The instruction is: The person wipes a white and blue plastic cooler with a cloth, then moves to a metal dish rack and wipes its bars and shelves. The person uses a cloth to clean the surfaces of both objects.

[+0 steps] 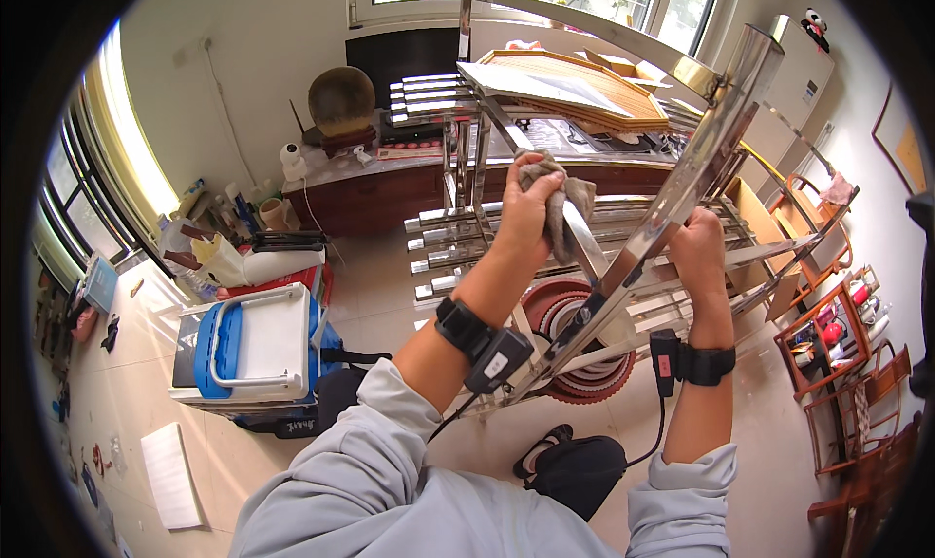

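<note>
My left hand (520,215) clasps a grey-brown cloth (578,193), which is wrapped over a slanting flat bar (582,242) of a shiny metal rack. Farther right, my right hand (699,255) is curled in a fist against the rack beside its thick square post (668,193). The post hides some of those fingers, though the hand appears to grip the metal there. Several parallel tubes (445,235) of the rack, with bright square ends, run behind both hands. Each wrist wears a black strap with a small wired box.
Red and white round basins (599,379) sit on the floor beneath the rack. A blue-and-white folding-handle case (252,346) stands left. Behind is a dark wooden desk (365,200) with a brown globe-shaped ornament (341,101). An octagonal wooden tray (584,83) lies atop the rack. Wooden chairs (869,390) line the right.
</note>
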A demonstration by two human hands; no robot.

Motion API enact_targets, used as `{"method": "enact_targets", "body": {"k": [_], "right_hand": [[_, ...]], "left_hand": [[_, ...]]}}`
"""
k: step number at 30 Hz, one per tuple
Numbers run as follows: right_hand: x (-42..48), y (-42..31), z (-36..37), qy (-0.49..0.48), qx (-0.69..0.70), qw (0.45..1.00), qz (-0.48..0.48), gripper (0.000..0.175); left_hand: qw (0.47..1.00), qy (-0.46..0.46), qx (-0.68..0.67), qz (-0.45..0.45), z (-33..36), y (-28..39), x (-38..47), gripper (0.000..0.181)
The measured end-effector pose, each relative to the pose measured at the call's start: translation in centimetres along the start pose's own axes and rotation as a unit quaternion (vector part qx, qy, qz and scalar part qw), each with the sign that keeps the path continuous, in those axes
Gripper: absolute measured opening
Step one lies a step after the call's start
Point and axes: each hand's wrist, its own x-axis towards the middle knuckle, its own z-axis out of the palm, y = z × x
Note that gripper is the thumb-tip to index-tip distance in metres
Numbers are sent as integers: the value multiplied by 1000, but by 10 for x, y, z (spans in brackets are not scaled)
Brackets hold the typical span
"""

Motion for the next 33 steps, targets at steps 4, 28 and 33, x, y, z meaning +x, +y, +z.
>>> {"method": "enact_targets", "body": {"k": [4, 28, 33], "right_hand": [[0, -2, -1, 9, -33, 999, 5, 44], [5, 15, 4, 56, -17, 996, -64, 23], [0, 10, 6, 24, 38, 997, -60, 36]], "left_hand": [[999, -27, -33, -27, 17, -7, -56, 27], [821, -148, 487, 257, -59, -3, -116, 35], [812, 69, 571, 97, -158, 18, -39, 35]]}}
